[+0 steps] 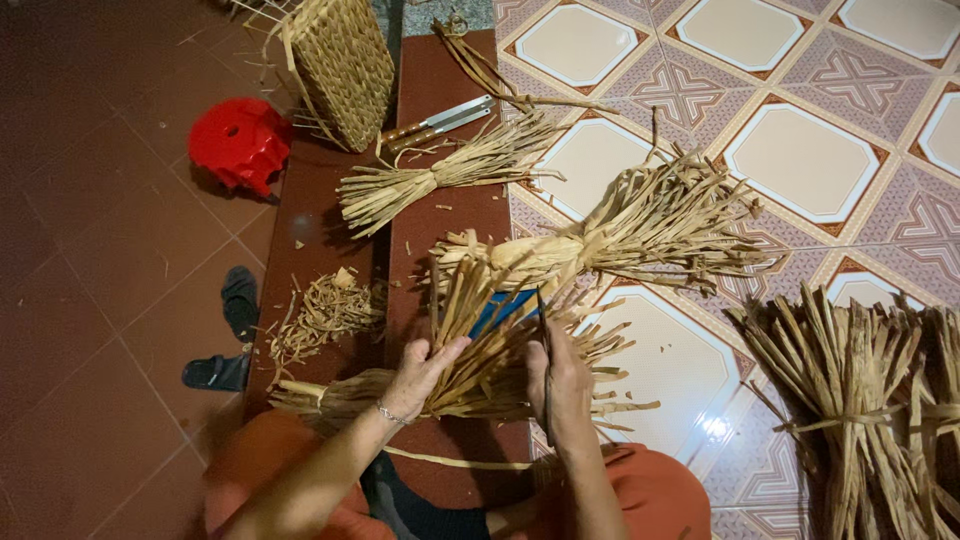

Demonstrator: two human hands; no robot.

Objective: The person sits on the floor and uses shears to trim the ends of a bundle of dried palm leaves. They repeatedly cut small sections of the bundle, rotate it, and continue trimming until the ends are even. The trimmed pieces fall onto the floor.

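- Flooring is dark red tile on the left and patterned pale tile (pixel 800 160) on the right; a low brown bench (pixel 440 215) runs from near to far between them.
- Far left: a red plastic stool (pixel 238 142) lies on the red tile, with a dark sandal (pixel 238 300) nearer.
- Far centre-left: a woven basket (pixel 342 65) stands on the bench, a metal blade tool (pixel 440 120) just beside it.
- Bench: a tied straw bundle (pixel 430 180) lies far of a heap of trimmings (pixel 325 312).
- Left hand (pixel 420 375) is closed on the worked bundle of dried strips (pixel 490 350), which lies across the lap just far of both hands.
- Long axis of that bundle runs roughly left to right, fanning up and right; the left hand is the nearer to its bound end.
- Right hand (pixel 560 380) grips a thin dark blade-like tool (pixel 545 370) upright, touching the strips; a blue object (pixel 500 310) shows among them, kind unclear.
- Centre-right: a large tied sheaf (pixel 640 235) lies beyond on the pale tile.
- Near right: an upright sheaf (pixel 870 400) stands well apart from the hands.
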